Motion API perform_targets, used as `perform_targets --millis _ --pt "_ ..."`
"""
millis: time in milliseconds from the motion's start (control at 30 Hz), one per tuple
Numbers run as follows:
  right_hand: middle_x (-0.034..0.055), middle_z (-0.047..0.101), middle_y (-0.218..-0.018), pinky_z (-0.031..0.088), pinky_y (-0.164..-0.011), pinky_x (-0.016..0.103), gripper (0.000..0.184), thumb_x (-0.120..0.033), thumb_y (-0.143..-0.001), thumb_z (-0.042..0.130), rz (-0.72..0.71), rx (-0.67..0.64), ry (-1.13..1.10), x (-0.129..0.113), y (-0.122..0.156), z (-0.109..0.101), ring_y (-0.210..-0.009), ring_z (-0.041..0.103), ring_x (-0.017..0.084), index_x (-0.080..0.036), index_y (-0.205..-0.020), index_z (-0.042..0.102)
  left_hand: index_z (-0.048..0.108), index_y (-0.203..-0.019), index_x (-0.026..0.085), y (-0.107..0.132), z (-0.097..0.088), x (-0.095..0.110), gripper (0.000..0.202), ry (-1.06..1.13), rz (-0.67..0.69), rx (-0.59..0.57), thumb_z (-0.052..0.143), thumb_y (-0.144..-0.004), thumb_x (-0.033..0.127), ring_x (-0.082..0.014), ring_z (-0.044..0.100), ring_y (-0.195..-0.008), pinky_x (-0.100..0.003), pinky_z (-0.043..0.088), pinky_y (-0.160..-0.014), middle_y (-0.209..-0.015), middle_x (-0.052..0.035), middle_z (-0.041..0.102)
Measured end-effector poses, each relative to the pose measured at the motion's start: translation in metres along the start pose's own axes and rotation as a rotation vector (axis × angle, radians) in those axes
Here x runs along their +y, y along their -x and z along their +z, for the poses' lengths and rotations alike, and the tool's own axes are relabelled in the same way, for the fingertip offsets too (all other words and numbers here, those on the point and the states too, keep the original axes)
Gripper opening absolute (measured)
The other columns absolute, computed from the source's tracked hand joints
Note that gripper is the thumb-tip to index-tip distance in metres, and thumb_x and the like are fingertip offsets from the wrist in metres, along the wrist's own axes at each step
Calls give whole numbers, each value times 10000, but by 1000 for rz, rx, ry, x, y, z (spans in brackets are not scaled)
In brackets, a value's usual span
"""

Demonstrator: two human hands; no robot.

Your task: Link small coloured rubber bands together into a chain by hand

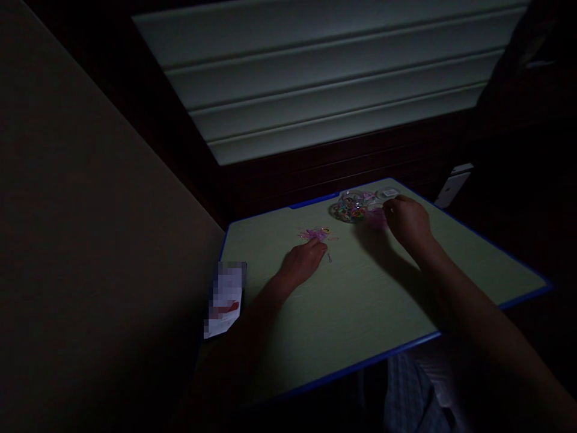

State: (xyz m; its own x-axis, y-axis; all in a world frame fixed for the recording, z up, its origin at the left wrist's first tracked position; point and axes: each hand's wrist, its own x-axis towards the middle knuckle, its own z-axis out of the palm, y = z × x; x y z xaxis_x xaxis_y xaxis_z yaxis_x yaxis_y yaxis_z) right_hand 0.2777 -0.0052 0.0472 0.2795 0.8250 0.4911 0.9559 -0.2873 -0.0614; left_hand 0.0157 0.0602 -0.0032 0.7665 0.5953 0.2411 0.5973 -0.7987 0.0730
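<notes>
Your left hand [303, 261] lies open and low on the counter [360, 313], its fingers reaching onto a tangle of pink bands [319, 234], seemingly to pin it so it cannot slide. Your right hand [406, 222] is curled, its fingers pinched together just beside a glass jar of multicoloured bands [350, 208] at the counter's far edge; the light is too dim to tell whether it grips anything. A small clear dish [387, 193] sits near the jar, both apparently placed within that hand's easy reach. A paper slip [224, 299], partly blurred out, lies at the counter's left edge.
</notes>
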Motion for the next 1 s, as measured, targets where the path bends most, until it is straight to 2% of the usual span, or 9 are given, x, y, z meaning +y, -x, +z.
perform_targets --millis 100,267,433,567,700,833,1000 --pt "133 641 -920 294 -596 283 334 -232 -880 367 -6 28 -23 -3 0 -1 -758 557 195 -137 -963 677 592 -1041 246 0 -1 -1 277 26 24 -32 338 -940 294 -131 600 -916 -245 468 -811 -1027 -13 598" --pt "116 637 -939 315 -615 265 329 -231 -883 371 -35 52 -91 -11 3 -4 -783 557 184 -147 -1016 660 546 -1156 256 1 -5 0 298 -20 101 -77 345 -936 265 -126 596 -878 -227 464 -734 -1059 -19 575" --pt "102 636 -942 316 -609 254 317 -248 -885 385 -54 56 -137 -16 5 -7 -765 556 171 -158 -1012 660 568 -1094 236 1 -7 1 285 -103 151 -113 330 -939 259 -131 590 -850 -233 454 -718 -1057 -27 563" --pt "100 640 -921 318 -599 251 296 -258 -880 407 -77 36 -202 -21 6 -6 -747 553 167 -159 -973 670 558 -1048 211 0 -6 3 289 -171 139 -130 292 -946 260 -139 588 -798 -250 462 -687 -1031 -41 564" --pt "96 642 -921 352 -637 238 280 -235 -878 416 -218 -44 -387 -32 9 1 -743 555 150 -144 -952 669 532 -1066 211 0 -3 6 285 -146 67 -82 274 -948 235 -144 592 -861 -255 474 -726 -1066 -48 560" --pt "97 647 -908 372 -657 228 275 -263 -871 449 -349 -202 -570 -50 17 10 -731 558 137 -126 -966 668 512 -1108 213 1 -1 7 289 -138 5 -13 271 -949 230 -150 590 -921 -259 474 -759 -1106 -56 557" --pt "78 646 -878 362 -631 212 298 -346 -858 486 -414 -358 -628 -66 29 15 -707 547 122 -147 -968 678 515 -1107 190 1 2 6 298 -165 -6 24 264 -949 218 -152 597 -896 -249 473 -733 -1078 -67 576"
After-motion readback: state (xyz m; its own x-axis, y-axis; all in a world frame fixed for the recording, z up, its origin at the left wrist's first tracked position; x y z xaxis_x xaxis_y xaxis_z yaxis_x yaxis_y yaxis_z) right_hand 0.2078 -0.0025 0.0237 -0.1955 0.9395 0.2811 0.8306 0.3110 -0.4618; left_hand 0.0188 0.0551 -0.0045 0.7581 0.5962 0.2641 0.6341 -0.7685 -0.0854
